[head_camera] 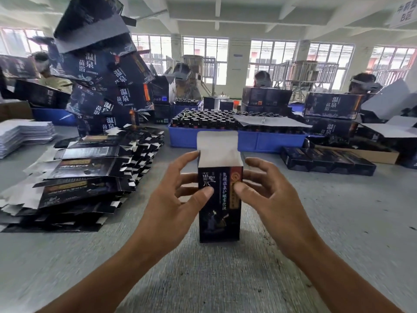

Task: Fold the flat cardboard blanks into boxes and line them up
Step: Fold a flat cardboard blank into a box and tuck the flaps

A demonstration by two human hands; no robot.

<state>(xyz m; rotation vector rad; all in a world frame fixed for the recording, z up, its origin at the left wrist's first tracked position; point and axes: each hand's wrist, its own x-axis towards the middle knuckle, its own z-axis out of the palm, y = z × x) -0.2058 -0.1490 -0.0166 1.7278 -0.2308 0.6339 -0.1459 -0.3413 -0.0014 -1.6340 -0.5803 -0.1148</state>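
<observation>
A grey table [338, 222] carries an upright dark box [219, 206] at centre, its top flap open. To the left lie a fanned heap of flat blanks [90, 177] and a white paper stack [24, 134]. Behind stand a blue crate [225, 138] of bottles and, at right, what appears to be a row of finished boxes [327, 161].
</observation>
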